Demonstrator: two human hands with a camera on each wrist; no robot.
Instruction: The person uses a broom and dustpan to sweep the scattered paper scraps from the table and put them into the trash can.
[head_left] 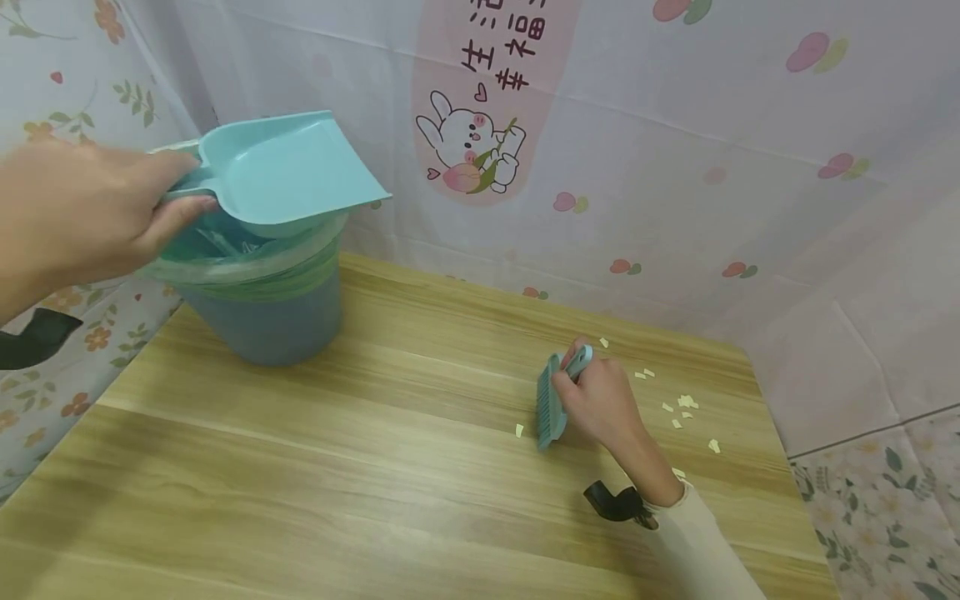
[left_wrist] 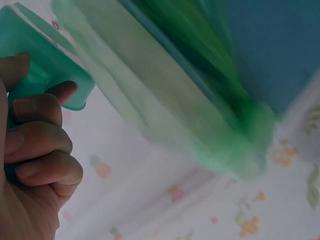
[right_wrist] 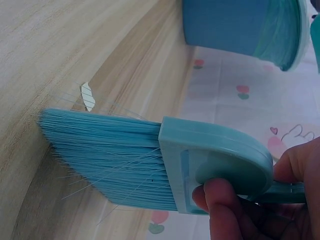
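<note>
My left hand (head_left: 97, 212) grips the handle of a light blue dustpan (head_left: 288, 171), which is held over the mouth of a blue bin (head_left: 270, 325). In the left wrist view its fingers (left_wrist: 45, 135) curl round the handle beside the bin's green liner bag (left_wrist: 150, 85). On the right, my right hand (head_left: 603, 400) holds a small blue hand brush (head_left: 551, 408) by its handle, bristles down at the tabletop. A pale paper scrap (head_left: 519, 431) lies just left of the bristles; the right wrist view shows a scrap (right_wrist: 87, 96) close by them too.
Several more paper scraps (head_left: 686, 402) lie scattered on the wooden table (head_left: 360, 467), right of the brush. The bin stands at the table's back left. A printed curtain (head_left: 637, 167) hangs along the back edge, and patterned cloth (head_left: 877, 517) lies beyond the right edge.
</note>
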